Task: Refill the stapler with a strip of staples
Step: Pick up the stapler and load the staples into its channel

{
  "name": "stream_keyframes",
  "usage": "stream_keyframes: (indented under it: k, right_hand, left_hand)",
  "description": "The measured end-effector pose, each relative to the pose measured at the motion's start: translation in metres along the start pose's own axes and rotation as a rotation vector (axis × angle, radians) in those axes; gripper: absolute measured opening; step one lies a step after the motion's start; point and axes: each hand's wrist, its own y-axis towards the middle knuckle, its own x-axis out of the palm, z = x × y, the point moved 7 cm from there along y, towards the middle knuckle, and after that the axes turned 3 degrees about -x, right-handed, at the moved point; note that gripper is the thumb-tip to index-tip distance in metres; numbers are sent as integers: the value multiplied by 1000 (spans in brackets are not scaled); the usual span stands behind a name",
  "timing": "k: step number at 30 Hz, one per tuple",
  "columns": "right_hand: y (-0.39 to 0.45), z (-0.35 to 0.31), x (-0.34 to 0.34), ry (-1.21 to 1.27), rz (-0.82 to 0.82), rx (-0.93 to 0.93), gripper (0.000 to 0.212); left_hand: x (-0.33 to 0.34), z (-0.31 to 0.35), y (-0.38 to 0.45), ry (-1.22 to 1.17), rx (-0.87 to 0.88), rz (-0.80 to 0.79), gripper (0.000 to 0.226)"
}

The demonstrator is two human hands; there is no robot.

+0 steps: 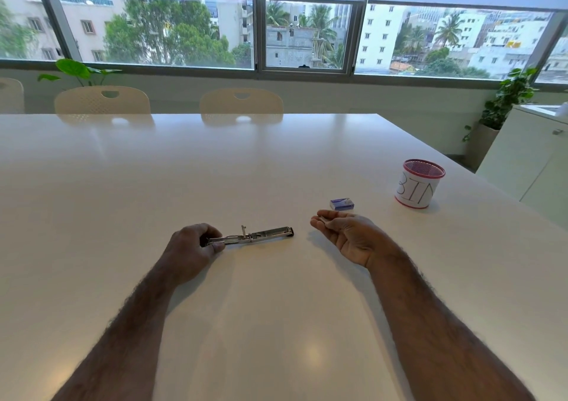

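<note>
Both forearms reached in from the near edge of the white worktop (276,170), and they lay closest to the camera. At the end of the left one, the left hand (192,243) had its fingers (215,247) curled round one end of the stapler (255,235), pinning it to the surface. The stapler was swung fully open and lay flat, a thin metal length well in from every edge, roughly midway between the two hands. Its long axis ran nearly parallel to the near edge, from the left hand's grip out toward the right, so that its free, dark-tipped end pointed at the right hand (347,234). That hand hovered just beyond the free end, apart from it, palm turned up, with its fingers pinching what looked like a short silvery strip of staples (322,218) at the fingertips; the strip was too small to make out clearly. Judged from this, the loading step was at hand: the strip would need to travel leftward and be turned to line up with the stapler's long channel, and the right hand was the nearer one for that. Behind the right hand, toward the right edge, a small staple box (341,204) sat on the surface, and farther along stood a pink mesh cup (419,187) with a paper label reading BIN.
</note>
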Motion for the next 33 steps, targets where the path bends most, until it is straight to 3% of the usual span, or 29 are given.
stream_keyframes:
  k: [5, 9, 17, 24, 30, 33]
  right_hand:
    - [-2, 1, 0, 19, -24, -23, 16]
    - [0, -2, -2, -88, -22, -88, 10]
    - [-3, -21, 3, -1136, 205, -497, 14]
    - [-9, -19, 18, -1389, 191, -554, 25]
    - [-14, -6, 38, -1763, 136, -689, 25]
    - [-13, 2, 47, -1831, 85, -706, 26]
  left_hand:
    - [-2, -8, 1, -241, -72, 26, 9]
    - [6, -16, 1, -744, -216, 19, 15]
    - [23, -9, 5, -1327, -357, 55, 10]
    - [30, -6, 9, -1494, -419, 78, 8]
    - [36, -1, 9, -1501, -406, 46, 12]
    - [37, -2, 10, -1489, -402, 32, 12]
